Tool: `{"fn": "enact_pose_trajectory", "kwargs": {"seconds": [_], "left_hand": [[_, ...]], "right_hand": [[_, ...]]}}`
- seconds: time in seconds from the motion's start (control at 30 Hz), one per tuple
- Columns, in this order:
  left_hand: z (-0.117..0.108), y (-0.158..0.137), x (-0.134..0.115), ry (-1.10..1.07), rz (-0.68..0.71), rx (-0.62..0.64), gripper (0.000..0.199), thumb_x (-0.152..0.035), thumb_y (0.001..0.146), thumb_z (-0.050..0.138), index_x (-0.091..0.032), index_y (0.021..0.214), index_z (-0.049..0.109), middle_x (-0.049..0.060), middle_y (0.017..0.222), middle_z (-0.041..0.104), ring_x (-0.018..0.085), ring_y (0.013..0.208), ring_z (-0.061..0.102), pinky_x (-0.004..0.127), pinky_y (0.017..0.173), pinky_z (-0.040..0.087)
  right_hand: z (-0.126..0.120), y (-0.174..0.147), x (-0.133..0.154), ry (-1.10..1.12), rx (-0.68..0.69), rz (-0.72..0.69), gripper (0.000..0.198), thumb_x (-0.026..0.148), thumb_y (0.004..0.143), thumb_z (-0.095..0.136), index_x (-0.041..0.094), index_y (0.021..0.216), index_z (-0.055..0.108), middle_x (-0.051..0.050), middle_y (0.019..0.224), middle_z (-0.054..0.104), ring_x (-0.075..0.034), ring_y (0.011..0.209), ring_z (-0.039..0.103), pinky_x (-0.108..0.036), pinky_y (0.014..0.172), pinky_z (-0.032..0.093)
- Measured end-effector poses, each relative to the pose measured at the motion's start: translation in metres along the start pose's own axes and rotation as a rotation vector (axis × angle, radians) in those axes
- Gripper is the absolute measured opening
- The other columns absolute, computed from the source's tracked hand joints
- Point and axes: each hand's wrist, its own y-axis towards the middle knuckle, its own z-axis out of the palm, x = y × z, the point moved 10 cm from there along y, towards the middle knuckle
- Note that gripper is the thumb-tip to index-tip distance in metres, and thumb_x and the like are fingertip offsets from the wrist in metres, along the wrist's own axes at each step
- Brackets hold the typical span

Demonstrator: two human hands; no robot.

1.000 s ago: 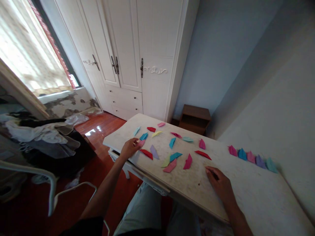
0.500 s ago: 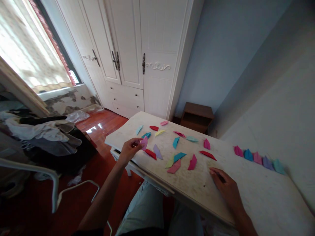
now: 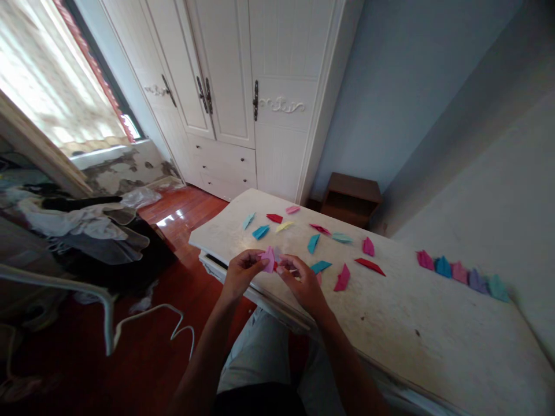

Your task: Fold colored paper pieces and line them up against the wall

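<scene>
Between my two hands is a pink folded paper piece (image 3: pixel 269 259), raised above the near edge of the table. My left hand (image 3: pixel 245 271) pinches its left side with thumb and fingers. On its right side, the thumb and fingertips of my right hand (image 3: pixel 302 282) close at the paper's edge. A red folded paper and a lilac one lie behind my fingers, mostly covered. Close by are a blue folded paper (image 3: pixel 321 266) and a magenta one (image 3: pixel 342 278). Farther back lie another blue piece (image 3: pixel 261 232) and a yellow piece (image 3: pixel 285 226).
The pale table (image 3: pixel 390 329) carries several more folded papers, among them a long red one (image 3: pixel 370 266). Along the wall at right stands a row of coloured paper shapes (image 3: pixel 460 273). Beyond are a white wardrobe (image 3: pixel 281 150) and a brown cabinet (image 3: pixel 352 193).
My right hand has come left across the table to the pink paper. My left hand has moved slightly right and nearer with it. The view has shifted a little.
</scene>
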Motion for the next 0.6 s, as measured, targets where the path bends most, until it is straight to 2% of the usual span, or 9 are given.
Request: {"fn": "enact_pose_trajectory", "kwargs": {"seconds": [0.1, 0.23, 0.33, 0.4, 0.5, 0.6], "left_hand": [[0.000, -0.011, -0.004, -0.045, 0.004, -0.026, 0.031, -0.037, 0.064, 0.084, -0.017, 0.084, 0.073, 0.001, 0.076, 0.071, 0.014, 0.070, 0.063, 0.026, 0.069, 0.051], [0.000, -0.019, -0.008, 0.008, 0.020, -0.014, 0.026, -0.039, 0.067, 0.082, -0.017, 0.076, 0.074, 0.003, 0.082, 0.073, 0.015, 0.075, 0.063, 0.026, 0.071, 0.050], [0.011, -0.021, -0.006, 0.057, 0.019, 0.053, 0.026, -0.038, 0.067, 0.081, -0.017, 0.080, 0.076, 0.004, 0.084, 0.073, 0.015, 0.077, 0.063, 0.026, 0.071, 0.050], [0.024, -0.022, 0.000, 0.074, -0.009, 0.097, 0.027, -0.037, 0.066, 0.082, -0.017, 0.082, 0.076, 0.003, 0.078, 0.072, 0.013, 0.070, 0.062, 0.024, 0.067, 0.049], [0.047, -0.026, 0.009, 0.088, -0.054, 0.132, 0.026, -0.039, 0.066, 0.081, -0.015, 0.076, 0.074, 0.000, 0.062, 0.067, 0.011, 0.058, 0.057, 0.022, 0.057, 0.045], [0.081, -0.031, 0.019, 0.078, -0.088, 0.180, 0.027, -0.039, 0.066, 0.080, -0.015, 0.074, 0.072, -0.002, 0.055, 0.063, 0.009, 0.052, 0.054, 0.020, 0.051, 0.042]], "right_hand": [[0.020, 0.005, 0.000, 0.029, 0.040, -0.011, 0.022, 0.029, 0.087, 0.058, 0.017, 0.100, 0.070, -0.006, 0.094, 0.073, -0.019, 0.084, 0.066, -0.028, 0.072, 0.049], [0.014, -0.002, -0.007, 0.048, -0.008, 0.006, 0.021, 0.030, 0.088, 0.056, 0.017, 0.095, 0.070, -0.006, 0.088, 0.072, -0.018, 0.078, 0.064, -0.027, 0.070, 0.049], [0.001, -0.010, -0.011, 0.071, -0.043, 0.019, 0.022, 0.031, 0.088, 0.056, 0.016, 0.097, 0.070, -0.007, 0.092, 0.072, -0.018, 0.082, 0.065, -0.028, 0.073, 0.050], [-0.010, -0.016, -0.013, 0.082, -0.068, 0.031, 0.022, 0.032, 0.088, 0.057, 0.017, 0.096, 0.070, -0.006, 0.092, 0.071, -0.018, 0.082, 0.064, -0.028, 0.072, 0.051], [-0.031, -0.029, -0.015, 0.133, -0.113, 0.064, 0.023, 0.036, 0.088, 0.057, 0.018, 0.097, 0.069, -0.004, 0.090, 0.070, -0.018, 0.079, 0.065, -0.026, 0.065, 0.053], [-0.064, -0.049, -0.011, 0.108, -0.196, 0.043, 0.024, 0.037, 0.088, 0.058, 0.018, 0.100, 0.069, -0.005, 0.092, 0.070, -0.018, 0.080, 0.065, -0.027, 0.069, 0.053]]}}
